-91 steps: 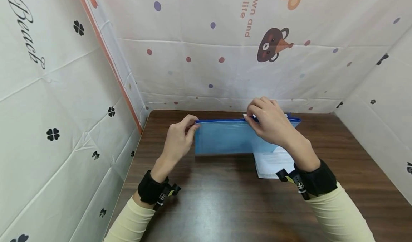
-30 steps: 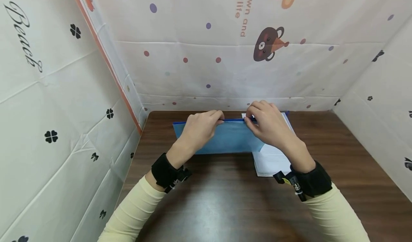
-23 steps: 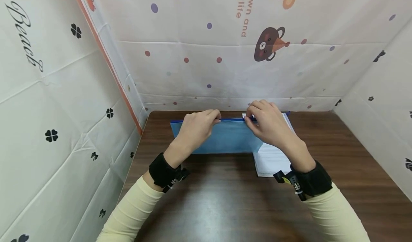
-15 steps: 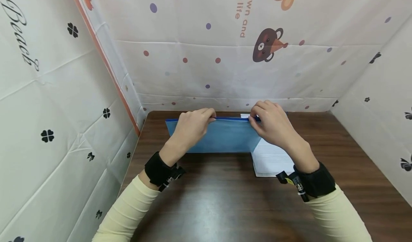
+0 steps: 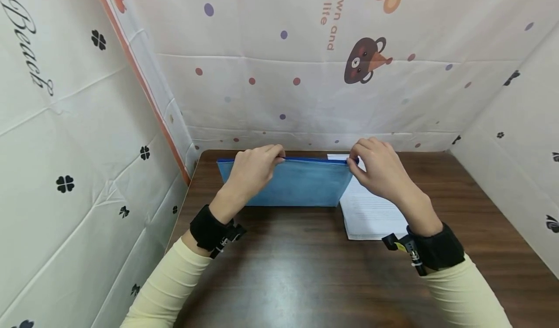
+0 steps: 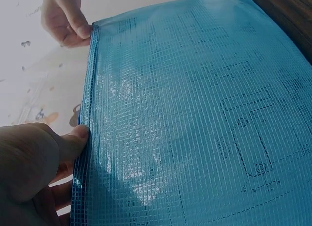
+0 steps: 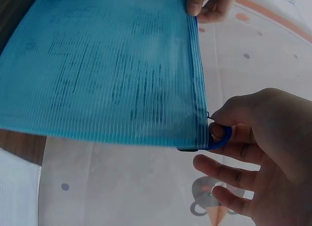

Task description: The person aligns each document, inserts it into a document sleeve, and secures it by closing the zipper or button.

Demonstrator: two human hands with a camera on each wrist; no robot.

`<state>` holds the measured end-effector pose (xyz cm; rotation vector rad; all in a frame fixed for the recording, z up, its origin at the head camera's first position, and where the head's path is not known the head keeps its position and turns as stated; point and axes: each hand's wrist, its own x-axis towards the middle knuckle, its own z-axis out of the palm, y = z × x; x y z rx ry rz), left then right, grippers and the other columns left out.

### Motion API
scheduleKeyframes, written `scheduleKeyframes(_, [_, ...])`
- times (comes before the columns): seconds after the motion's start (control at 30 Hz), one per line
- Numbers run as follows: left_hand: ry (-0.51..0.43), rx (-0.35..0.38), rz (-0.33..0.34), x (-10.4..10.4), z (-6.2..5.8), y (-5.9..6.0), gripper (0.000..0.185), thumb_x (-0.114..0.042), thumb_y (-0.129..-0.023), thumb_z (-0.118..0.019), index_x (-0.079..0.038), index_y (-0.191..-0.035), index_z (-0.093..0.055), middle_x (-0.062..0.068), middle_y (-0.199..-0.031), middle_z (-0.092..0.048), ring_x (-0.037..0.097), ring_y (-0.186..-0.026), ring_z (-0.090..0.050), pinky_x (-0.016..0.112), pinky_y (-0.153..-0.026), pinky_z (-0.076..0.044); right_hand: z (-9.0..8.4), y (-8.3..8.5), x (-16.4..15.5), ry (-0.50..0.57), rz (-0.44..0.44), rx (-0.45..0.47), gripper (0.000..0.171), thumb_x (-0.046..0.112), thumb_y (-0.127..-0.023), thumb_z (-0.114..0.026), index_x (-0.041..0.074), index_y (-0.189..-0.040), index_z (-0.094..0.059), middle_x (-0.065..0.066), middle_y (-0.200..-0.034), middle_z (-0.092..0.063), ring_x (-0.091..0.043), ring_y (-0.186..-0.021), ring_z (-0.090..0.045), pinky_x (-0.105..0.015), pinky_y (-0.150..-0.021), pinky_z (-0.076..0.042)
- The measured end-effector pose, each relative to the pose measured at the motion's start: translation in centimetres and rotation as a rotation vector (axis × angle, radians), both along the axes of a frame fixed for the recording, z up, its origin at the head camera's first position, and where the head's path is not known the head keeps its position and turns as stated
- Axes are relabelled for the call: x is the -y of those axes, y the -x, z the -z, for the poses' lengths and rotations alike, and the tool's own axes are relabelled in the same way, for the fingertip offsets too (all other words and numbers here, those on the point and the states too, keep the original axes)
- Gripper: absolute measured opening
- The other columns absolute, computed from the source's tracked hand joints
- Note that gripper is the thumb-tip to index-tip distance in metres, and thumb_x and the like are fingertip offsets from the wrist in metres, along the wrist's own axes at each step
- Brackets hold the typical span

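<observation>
A translucent blue mesh zipper pouch [image 5: 301, 185] hangs upright near the back of the table, its dark blue zipper edge on top. Printed sheets show through the mesh in the left wrist view. My left hand [image 5: 255, 169] pinches the zipper edge left of its middle, thumb on the near face. At the right end of the zipper, my right hand [image 5: 377, 168] pinches the small zipper pull [image 7: 209, 116] between thumb and index finger. A blue loop [image 7: 227, 137] sticks out there beside the fingers, and the other fingers are spread loosely below it.
A stack of lined white paper [image 5: 371, 216] lies on the brown wooden table [image 5: 279, 270] to the right, partly behind the pouch and under my right hand. White patterned sheeting [image 5: 262, 100] stands close behind the table and on both sides.
My left hand shifted from the pouch's left end to nearer its middle, then drew the pouch leftward. My right hand has come to the zipper's right end, and more of the paper shows.
</observation>
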<state>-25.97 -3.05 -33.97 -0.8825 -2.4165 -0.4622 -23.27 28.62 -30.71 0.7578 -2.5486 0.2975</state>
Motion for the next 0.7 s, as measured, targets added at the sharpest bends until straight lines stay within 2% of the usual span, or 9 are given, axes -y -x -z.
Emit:
scheduleKeyframes(0.2, [-0.001,0.020,-0.006,0.3,-0.1,0.3,0.013,-0.022,-0.107,-0.065,-0.013,-0.106,-0.073,0.001,-0.094,-0.077,0.015,-0.057,-0.058,0.028,-0.045,-0.037,0.1,0.0,-1.0,0.018,0.022,0.006,0.006,0.008,-0.096,-0.072,0.005,-0.091,-0.071,-0.009,-0.091,-0.070,-0.032,-0.089,-0.060,-0.056,-0.082,-0.049])
scheduleKeyframes(0.53, [0.026,0.033,-0.006,0.3,-0.2,0.6,0.015,-0.022,-0.109,-0.061,-0.011,-0.110,-0.072,0.003,-0.101,-0.077,0.017,-0.060,-0.061,0.029,-0.046,-0.038,0.5,0.0,-1.7,0.048,0.042,0.003,0.006,0.009,-0.097,-0.073,0.004,-0.096,-0.070,-0.011,-0.093,-0.070,-0.034,-0.093,-0.061,-0.058,-0.085,-0.049])
scheduleKeyframes(0.7, [0.043,0.067,-0.027,0.1,-0.3,0.6,0.017,-0.018,-0.110,-0.061,-0.011,-0.116,-0.074,0.004,-0.108,-0.077,0.018,-0.065,-0.065,0.027,-0.048,-0.040,1.0,0.1,-1.6,0.099,0.064,-0.019,0.009,0.009,-0.098,-0.073,0.000,-0.099,-0.070,-0.015,-0.099,-0.064,-0.034,-0.088,-0.061,-0.052,-0.075,-0.053])
